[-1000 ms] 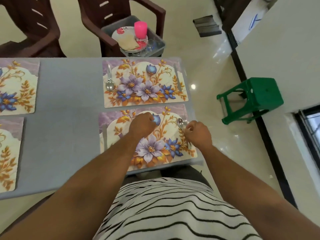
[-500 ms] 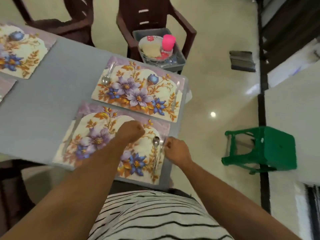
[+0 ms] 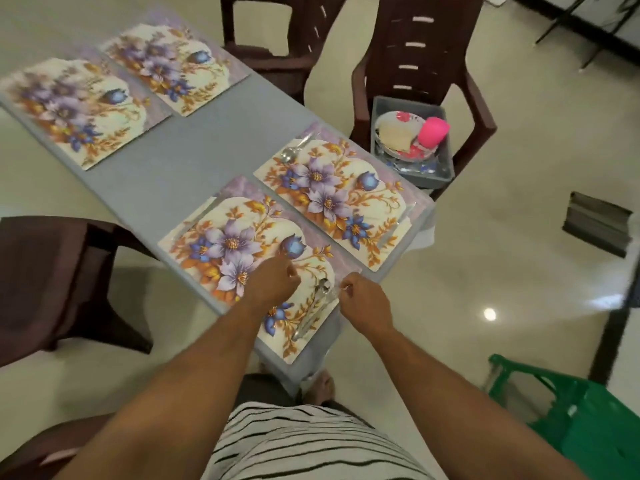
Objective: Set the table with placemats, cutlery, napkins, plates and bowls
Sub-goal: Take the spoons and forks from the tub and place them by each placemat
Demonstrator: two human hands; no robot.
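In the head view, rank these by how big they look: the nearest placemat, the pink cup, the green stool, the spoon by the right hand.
1. nearest placemat
2. green stool, cut off by the frame, so unsure
3. spoon and pink cup look alike

Four floral placemats (image 3: 242,244) on grey table (image 3: 180,161), spoon (image 3: 313,306) lying along nearest mat's right edge
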